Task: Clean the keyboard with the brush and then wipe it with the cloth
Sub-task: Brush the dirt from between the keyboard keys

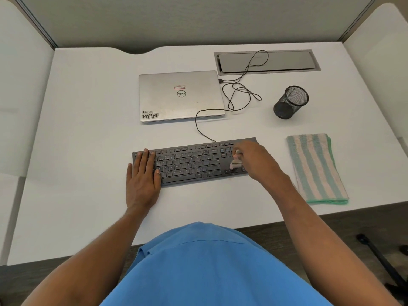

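Brushing is the step in hand. In the head view, the only one given, the right hand [254,160] grips a small brush [235,163], fingers curled round its handle. The pale bristles are down on the keys at the right end of the keyboard [189,162], about where the arrow keys meet the number pad. How the thumb lies on the handle I cannot quite make out, since the hand covers most of it.

The left hand [142,173] lies flat and released with fingers straight. It rests on the keyboard's left end as if to steady it, with the palm on the worktop [88,129].

The keyboard sits mid-worktop, toward the front edge, and its cable [197,125] runs back to the closed laptop [180,96] behind it. The striped cloth [315,168] lies folded toward the front right corner, well apart from the keyboard. A mesh pen cup [290,102] stands behind it.

By my judgement the wiping has not begun. The next move calls for sweeping the bristles along the key rows, then setting the brush down and reaching right for the cloth.
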